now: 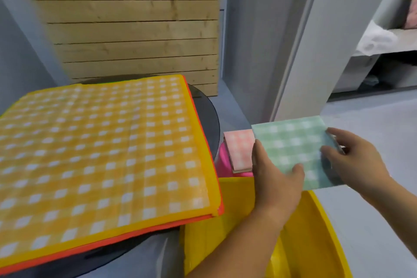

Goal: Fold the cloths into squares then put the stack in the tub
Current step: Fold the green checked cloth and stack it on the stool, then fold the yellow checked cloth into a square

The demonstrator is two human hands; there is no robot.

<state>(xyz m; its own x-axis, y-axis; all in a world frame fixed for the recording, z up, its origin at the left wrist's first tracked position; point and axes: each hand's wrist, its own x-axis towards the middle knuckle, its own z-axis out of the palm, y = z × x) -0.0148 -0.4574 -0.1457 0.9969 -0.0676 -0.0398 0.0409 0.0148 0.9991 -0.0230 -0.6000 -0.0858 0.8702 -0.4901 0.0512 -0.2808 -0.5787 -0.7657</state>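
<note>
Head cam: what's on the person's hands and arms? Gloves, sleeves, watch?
Nothing worn that shows. Left hand and right hand are both bare, with no gloves, rings, watch or wristband visible. No sleeve comes into view before the frame edge, and there are no markings.

Two hands showed near 4 o'clock: one left hand [275,178] and one right hand [352,160]. Small folded cloths numbered two: one green cloth [291,140] at 3 o'clock and one pink cloth [240,149] at its 9 o'clock side. Large spread cloths numbered two at 9 o'clock: one yellow cloth [101,146] and one orange cloth [203,133] edging out beneath. There was one yellow tub [316,232] at 5 o'clock, one pink container [222,160], one round dark table [209,115] and one wooden slatted panel [135,25] at 12 o'clock
</note>
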